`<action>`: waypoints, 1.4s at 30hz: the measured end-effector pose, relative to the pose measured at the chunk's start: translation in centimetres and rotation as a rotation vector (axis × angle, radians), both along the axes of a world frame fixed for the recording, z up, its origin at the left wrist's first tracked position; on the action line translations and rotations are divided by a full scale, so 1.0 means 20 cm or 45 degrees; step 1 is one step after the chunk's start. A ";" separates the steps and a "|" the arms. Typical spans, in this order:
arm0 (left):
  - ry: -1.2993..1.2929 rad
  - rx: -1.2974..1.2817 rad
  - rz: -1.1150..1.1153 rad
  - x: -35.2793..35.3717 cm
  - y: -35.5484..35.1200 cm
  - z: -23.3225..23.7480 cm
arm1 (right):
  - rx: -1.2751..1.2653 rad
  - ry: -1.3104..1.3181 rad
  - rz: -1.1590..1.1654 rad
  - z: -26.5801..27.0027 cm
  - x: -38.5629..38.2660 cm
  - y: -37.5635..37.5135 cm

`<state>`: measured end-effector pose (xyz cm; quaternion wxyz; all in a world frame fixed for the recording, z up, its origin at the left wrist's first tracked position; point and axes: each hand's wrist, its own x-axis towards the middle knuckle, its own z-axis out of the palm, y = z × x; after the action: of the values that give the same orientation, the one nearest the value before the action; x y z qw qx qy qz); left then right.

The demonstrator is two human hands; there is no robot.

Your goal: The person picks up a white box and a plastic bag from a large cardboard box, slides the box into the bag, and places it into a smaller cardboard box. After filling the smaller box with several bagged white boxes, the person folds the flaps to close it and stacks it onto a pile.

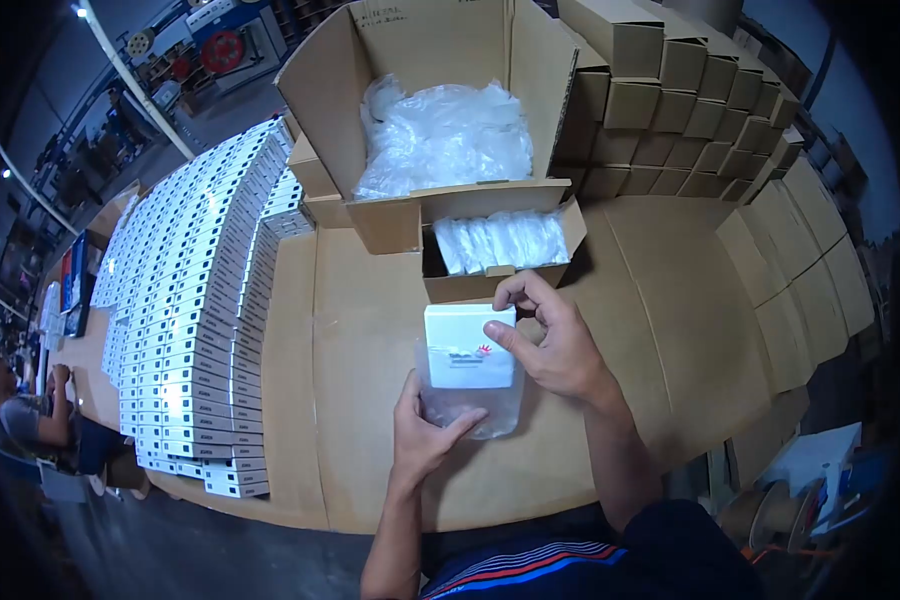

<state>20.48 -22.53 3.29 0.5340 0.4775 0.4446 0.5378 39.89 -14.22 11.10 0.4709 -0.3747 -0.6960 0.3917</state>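
A white box (470,345) with a small red mark and print on its face is partly inside a clear plastic bag (485,415). My left hand (428,432) is closed on the lower left side of the bag, thumb across its front. With its thumb on the face and the index finger curled at the top edge, my right hand (550,345) pinches the box's upper right corner. Just beyond stands a small open carton (490,290) holding a row of bagged white items (502,243).
Behind is a large open carton (425,45) of clear plastic bags (445,135). Stacked white boxes (205,330) fill the left side. Brown cartons (670,110) are piled at the back right, more (800,260) at the right edge. Another person (50,415) sits far left.
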 end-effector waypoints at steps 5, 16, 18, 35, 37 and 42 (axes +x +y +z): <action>-0.234 -0.050 0.053 0.00 -0.02 -0.12 | -0.532 -0.024 0.114 -0.09 0.01 0.00; -0.232 -0.001 0.228 -0.03 0.02 -0.23 | -0.818 0.821 -0.036 -0.51 -0.07 -0.23; -0.098 0.069 0.224 -0.04 0.04 -0.21 | -0.739 0.832 -0.074 -0.51 -0.06 -0.22; -0.139 -0.031 -0.032 0.04 0.02 -0.16 | -0.356 0.882 -0.575 -0.48 -0.23 -0.26; 0.020 -0.182 0.013 0.06 0.03 -0.09 | -0.340 0.888 -0.595 -0.46 -0.23 -0.26; -0.337 -0.349 0.110 0.08 0.03 -0.05 | -0.358 0.793 -0.457 -0.39 -0.22 -0.29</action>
<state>22.03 -21.87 2.30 0.6243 0.3060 0.4596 0.5527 35.50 -20.03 3.28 0.6649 -0.4145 -0.3826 0.4897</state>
